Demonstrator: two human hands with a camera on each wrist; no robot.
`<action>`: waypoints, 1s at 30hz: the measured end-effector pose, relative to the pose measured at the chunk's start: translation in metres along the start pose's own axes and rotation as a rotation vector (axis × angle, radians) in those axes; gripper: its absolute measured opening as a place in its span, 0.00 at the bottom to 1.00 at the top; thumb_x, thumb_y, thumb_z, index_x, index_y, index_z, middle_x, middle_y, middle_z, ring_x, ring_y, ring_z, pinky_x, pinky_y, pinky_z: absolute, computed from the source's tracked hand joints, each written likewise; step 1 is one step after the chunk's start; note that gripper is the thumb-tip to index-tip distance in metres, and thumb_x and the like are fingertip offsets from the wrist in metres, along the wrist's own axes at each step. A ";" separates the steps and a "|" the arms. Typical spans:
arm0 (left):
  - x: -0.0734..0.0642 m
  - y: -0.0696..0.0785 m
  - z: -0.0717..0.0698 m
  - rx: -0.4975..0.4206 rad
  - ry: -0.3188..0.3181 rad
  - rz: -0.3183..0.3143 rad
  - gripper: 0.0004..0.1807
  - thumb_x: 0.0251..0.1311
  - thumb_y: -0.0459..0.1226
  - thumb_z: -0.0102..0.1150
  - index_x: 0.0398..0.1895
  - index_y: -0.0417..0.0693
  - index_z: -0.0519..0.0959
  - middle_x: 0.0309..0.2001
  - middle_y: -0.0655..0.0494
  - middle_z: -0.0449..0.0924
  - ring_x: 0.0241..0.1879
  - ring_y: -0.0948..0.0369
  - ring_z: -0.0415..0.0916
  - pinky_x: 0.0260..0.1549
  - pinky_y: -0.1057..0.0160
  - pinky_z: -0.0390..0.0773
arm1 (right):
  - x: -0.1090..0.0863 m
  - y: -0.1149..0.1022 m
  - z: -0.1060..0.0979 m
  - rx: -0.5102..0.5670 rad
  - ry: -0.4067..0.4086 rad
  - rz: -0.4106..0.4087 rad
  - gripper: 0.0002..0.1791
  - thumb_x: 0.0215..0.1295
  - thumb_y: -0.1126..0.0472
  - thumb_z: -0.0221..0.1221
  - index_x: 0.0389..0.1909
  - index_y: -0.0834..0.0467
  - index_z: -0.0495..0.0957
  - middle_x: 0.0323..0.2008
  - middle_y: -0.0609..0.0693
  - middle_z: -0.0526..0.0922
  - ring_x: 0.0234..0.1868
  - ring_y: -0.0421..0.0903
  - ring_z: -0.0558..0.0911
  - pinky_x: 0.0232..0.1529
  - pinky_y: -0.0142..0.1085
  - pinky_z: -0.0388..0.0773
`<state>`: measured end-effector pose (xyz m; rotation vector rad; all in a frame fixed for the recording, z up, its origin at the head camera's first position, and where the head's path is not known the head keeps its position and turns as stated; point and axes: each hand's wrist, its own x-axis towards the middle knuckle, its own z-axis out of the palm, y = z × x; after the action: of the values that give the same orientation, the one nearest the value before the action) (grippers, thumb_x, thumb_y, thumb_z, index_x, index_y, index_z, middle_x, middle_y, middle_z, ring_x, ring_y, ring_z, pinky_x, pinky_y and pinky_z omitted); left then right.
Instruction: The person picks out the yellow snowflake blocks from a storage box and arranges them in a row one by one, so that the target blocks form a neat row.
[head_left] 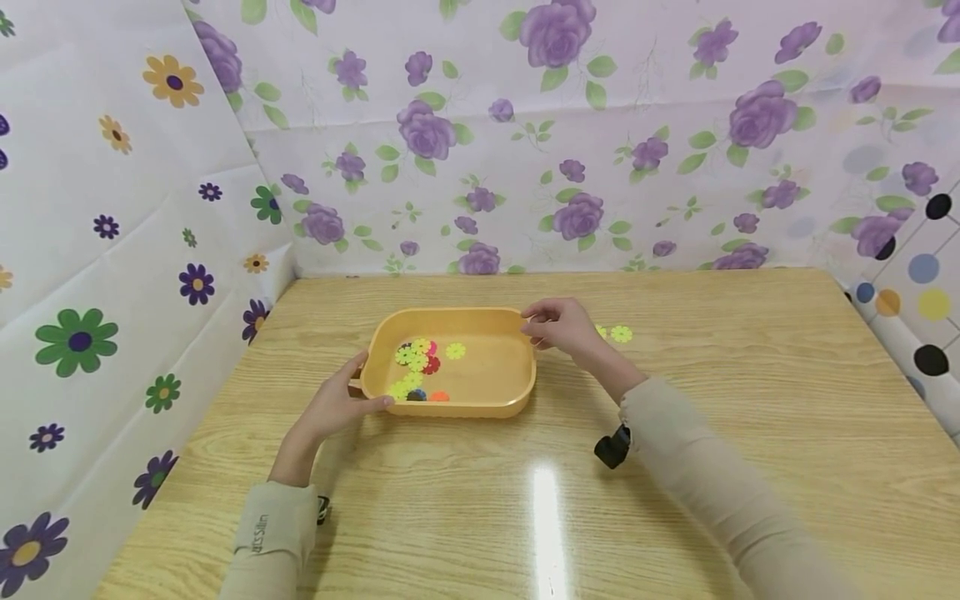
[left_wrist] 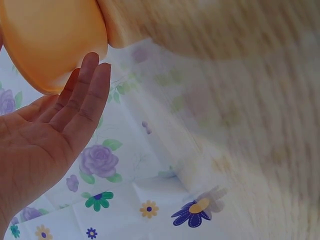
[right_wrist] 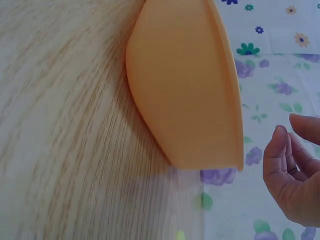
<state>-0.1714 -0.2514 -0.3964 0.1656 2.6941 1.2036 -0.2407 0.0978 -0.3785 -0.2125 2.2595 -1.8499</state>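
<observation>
STATUS: ONE TRAY (head_left: 487, 375), TWO HANDS

1. Tray. I count one, orange-yellow, resting on the table (head_left: 450, 483) between the hands, toward the far edge.

2. Left hand (head_left: 337, 404). I read it as grasping the tray at its left end: thumb on the near rim, fingers against the outside and underside.

3. Right hand (head_left: 566, 325). I read it as released. It is raised near the tray's far right corner, fingers loosely bent, and I see nothing between thumb and fingertips. In the right wrist view, the fingertips stand apart from the tray.

4. Tray contents. I count at least six yellow pieces (head_left: 456, 351), flower-shaped and mostly overlapping at the left; one pink piece (head_left: 432, 346); one red piece (head_left: 432, 365); and, along the near wall, one orange piece (head_left: 439, 397), one black piece (head_left: 416, 397) and one blue piece (head_left: 421, 392). Overlap prevents an exact total.

5. Outside pieces. I count two yellow ones on the table beyond the right wrist, one partly hidden.

6. Surroundings. I count three printed sheets: roses (head_left: 480, 200) behind, daisies (head_left: 112, 275) at left, dots (head_left: 930, 275) at right.
</observation>
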 end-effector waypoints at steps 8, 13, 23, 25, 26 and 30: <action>0.000 -0.002 0.001 0.002 0.002 -0.008 0.53 0.48 0.48 0.67 0.70 0.38 0.46 0.63 0.36 0.56 0.46 0.46 0.72 0.38 0.56 0.76 | 0.003 -0.005 0.023 0.003 -0.045 -0.036 0.15 0.56 0.68 0.61 0.45 0.68 0.76 0.28 0.53 0.78 0.30 0.54 0.80 0.33 0.41 0.79; 0.000 -0.001 0.001 0.001 -0.001 0.001 0.53 0.48 0.48 0.67 0.70 0.39 0.46 0.63 0.36 0.57 0.46 0.46 0.72 0.38 0.55 0.76 | 0.005 -0.008 0.039 0.002 -0.075 -0.030 0.16 0.55 0.67 0.62 0.46 0.66 0.77 0.29 0.54 0.77 0.30 0.53 0.80 0.37 0.47 0.78; 0.000 -0.001 0.002 -0.007 0.002 0.018 0.52 0.48 0.47 0.67 0.70 0.39 0.46 0.58 0.36 0.63 0.43 0.48 0.73 0.37 0.56 0.76 | 0.011 -0.012 0.069 -0.004 -0.104 -0.019 0.18 0.54 0.67 0.63 0.47 0.65 0.77 0.29 0.54 0.77 0.36 0.59 0.79 0.38 0.48 0.77; 0.000 -0.001 0.002 -0.008 0.002 0.021 0.52 0.48 0.46 0.67 0.70 0.39 0.47 0.58 0.36 0.63 0.43 0.48 0.73 0.37 0.56 0.76 | 0.012 -0.012 0.074 -0.014 -0.114 -0.025 0.18 0.54 0.66 0.63 0.47 0.65 0.77 0.29 0.54 0.77 0.38 0.60 0.79 0.38 0.47 0.77; 0.000 -0.001 0.002 -0.008 0.004 0.023 0.52 0.48 0.46 0.67 0.70 0.39 0.47 0.58 0.36 0.63 0.43 0.48 0.73 0.38 0.56 0.76 | 0.013 -0.012 0.077 -0.021 -0.119 -0.029 0.18 0.54 0.66 0.63 0.47 0.64 0.77 0.29 0.54 0.77 0.38 0.60 0.79 0.38 0.46 0.77; 0.001 -0.001 0.002 -0.008 0.006 0.029 0.52 0.48 0.46 0.67 0.70 0.40 0.47 0.57 0.36 0.64 0.43 0.48 0.74 0.38 0.55 0.76 | 0.014 -0.012 0.089 -0.022 -0.138 -0.039 0.18 0.54 0.66 0.64 0.47 0.63 0.77 0.30 0.54 0.78 0.38 0.59 0.79 0.37 0.46 0.78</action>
<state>-0.1718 -0.2508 -0.3986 0.2011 2.7005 1.2245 -0.2321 0.0071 -0.3847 -0.3785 2.1976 -1.7716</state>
